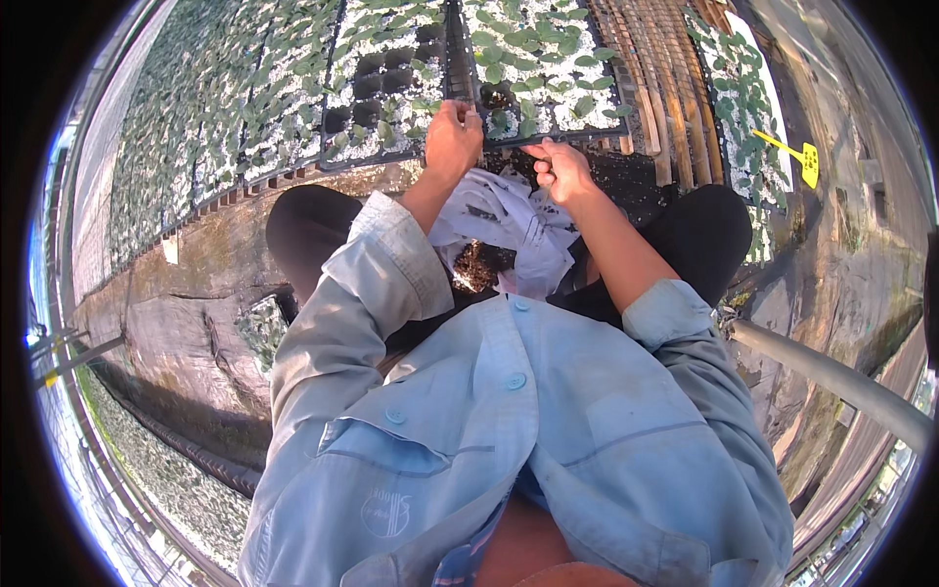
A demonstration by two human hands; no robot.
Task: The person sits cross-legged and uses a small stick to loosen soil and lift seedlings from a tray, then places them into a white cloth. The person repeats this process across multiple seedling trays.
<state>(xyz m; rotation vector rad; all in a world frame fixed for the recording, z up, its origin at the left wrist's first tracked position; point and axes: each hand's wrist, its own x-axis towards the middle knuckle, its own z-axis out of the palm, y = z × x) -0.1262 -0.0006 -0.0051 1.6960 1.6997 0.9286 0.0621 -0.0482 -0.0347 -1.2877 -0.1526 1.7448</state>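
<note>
Two black plug trays lie side by side before me, both with green seedlings in white-flecked growing medium. My left hand [455, 138] is curled at the near right corner of the left tray [381, 158], beside the gap between the trays; its fingertips are partly hidden. My right hand [562, 169] has its fingers bent at the near rim of the right tray [579, 136]. Whether either hand grips anything is unclear. Several cells [383, 72] of the left tray stand empty, and a dark gap [496, 94] shows in the right tray near my left hand.
Between my knees lies crumpled white sheeting [506, 205] with dark soil [480, 265]. More seedling trays [213, 95] extend left. Wooden slats [653, 95] run to the right, then another tray [741, 110] and a yellow tag [809, 165] with writing. A grey pipe [829, 374] is at right.
</note>
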